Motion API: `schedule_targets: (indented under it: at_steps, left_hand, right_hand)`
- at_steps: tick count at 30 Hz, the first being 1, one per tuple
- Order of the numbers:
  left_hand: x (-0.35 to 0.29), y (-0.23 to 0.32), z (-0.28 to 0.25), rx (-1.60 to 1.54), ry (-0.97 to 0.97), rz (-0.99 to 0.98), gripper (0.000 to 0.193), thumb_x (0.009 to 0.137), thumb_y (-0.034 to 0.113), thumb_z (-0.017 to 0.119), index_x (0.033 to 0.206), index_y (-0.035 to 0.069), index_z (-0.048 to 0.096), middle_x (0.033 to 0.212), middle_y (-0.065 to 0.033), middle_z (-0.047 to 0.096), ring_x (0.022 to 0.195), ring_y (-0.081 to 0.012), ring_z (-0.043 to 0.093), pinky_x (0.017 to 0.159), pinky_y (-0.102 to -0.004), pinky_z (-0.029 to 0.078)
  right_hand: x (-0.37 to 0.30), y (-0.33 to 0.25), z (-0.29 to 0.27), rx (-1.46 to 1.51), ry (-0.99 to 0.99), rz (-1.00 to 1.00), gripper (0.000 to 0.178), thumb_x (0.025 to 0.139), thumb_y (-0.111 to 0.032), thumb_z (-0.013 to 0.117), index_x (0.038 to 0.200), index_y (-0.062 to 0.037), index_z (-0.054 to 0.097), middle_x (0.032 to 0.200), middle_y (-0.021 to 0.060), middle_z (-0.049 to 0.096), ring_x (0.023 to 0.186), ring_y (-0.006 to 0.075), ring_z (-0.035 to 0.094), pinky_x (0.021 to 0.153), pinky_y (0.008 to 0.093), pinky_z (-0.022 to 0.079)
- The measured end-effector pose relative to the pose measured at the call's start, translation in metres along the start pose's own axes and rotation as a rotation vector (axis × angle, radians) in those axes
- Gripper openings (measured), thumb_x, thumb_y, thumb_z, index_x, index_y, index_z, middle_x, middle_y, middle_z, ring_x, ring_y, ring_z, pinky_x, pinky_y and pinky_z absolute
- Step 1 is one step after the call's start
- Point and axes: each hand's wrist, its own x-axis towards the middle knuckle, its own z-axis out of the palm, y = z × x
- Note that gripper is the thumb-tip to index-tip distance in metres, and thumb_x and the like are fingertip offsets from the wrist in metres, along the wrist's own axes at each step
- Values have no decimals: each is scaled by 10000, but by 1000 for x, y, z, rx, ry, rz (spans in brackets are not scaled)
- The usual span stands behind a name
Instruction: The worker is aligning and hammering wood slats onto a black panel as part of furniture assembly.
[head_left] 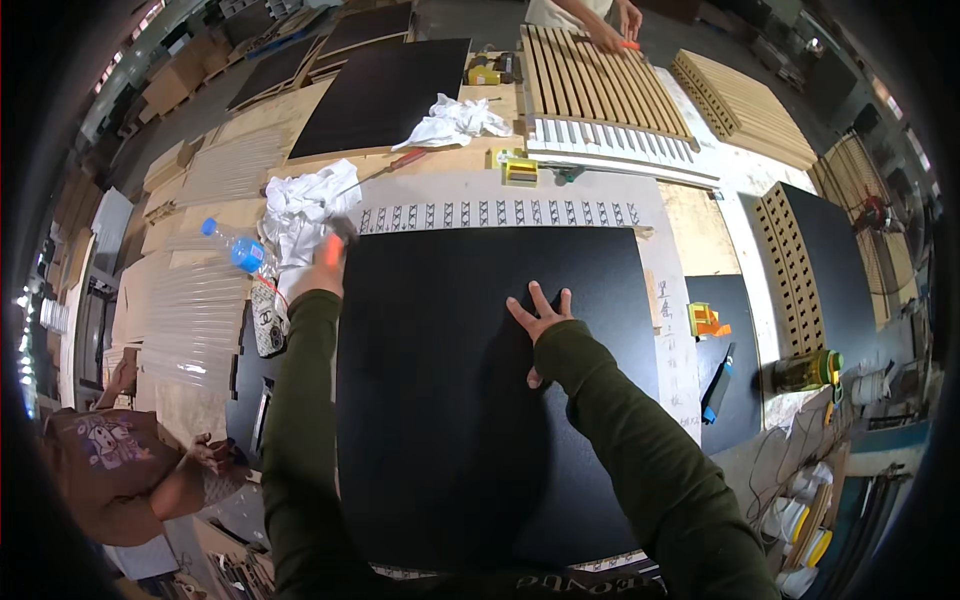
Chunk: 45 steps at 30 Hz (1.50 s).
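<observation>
A large black board (440,330) lies flat in front of me on pale sheet material. My right hand (543,320) rests on its upper right part with fingers spread. At the board's far left corner, my left hand (318,278) is closed on an orange-handled tool (333,250). Motion blurs that tool's dark head, so its exact kind is unclear. Beside this hand are crumpled white cloths (300,210), a clear bottle with a blue label (238,248) and a patterned phone case (267,322).
A co-worker's hands (608,32) are over a slatted wooden panel (600,85) at the far side. Another person (125,460) is at the left. A screwdriver (400,160), yellow tape dispenser (520,170), blue cutter (717,385) and green-lidded bottle (805,372) lie around the board.
</observation>
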Motion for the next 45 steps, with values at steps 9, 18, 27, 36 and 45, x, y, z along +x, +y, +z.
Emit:
schedule_targets:
  at_steps: [9, 18, 27, 36, 45]
  left_hand:
    - [-3, -19, 24, 201, 37, -9, 286, 785, 290, 431, 1033, 150, 406, 780, -203, 563, 742, -378, 537, 640, -473, 404]
    - [-18, 25, 17, 225, 60, 114, 254, 801, 326, 417, 940, 113, 416, 713, -200, 556, 704, -385, 537, 608, -477, 405]
    - [-24, 72, 16, 274, -135, 157, 232, 794, 302, 436, 943, 129, 398, 757, -191, 571, 739, -376, 547, 643, -479, 415]
    - [-35, 115, 21, 170, -103, 217, 233, 788, 301, 450, 932, 120, 423, 729, -195, 568, 730, -371, 549, 630, -471, 420]
    - [-39, 166, 26, 177, -170, 417, 224, 796, 281, 435, 936, 106, 426, 714, -191, 571, 709, -366, 552, 625, -463, 425]
  right_hand:
    - [9, 2, 10, 93, -11, 50, 1100, 457, -270, 781, 1283, -317, 56, 1354, 31, -50, 1202, 424, 21, 858, 552, 337]
    - [5, -1, 1, 105, -31, 52, 1112, 453, -248, 787, 1284, -321, 50, 1353, 17, -69, 1206, 416, -4, 855, 568, 327]
    - [10, 5, 6, 117, 32, 43, 1099, 461, -208, 785, 1283, -327, 67, 1355, 9, -65, 1210, 405, -1, 853, 562, 333]
    - [-6, 5, -9, 157, -51, 108, 1100, 465, -195, 782, 1286, -318, 60, 1355, 6, -80, 1211, 403, -7, 846, 565, 336]
    - [-8, 2, -12, 253, -99, 107, 1107, 455, -129, 779, 1285, -319, 72, 1356, -13, -94, 1217, 388, -36, 877, 566, 294]
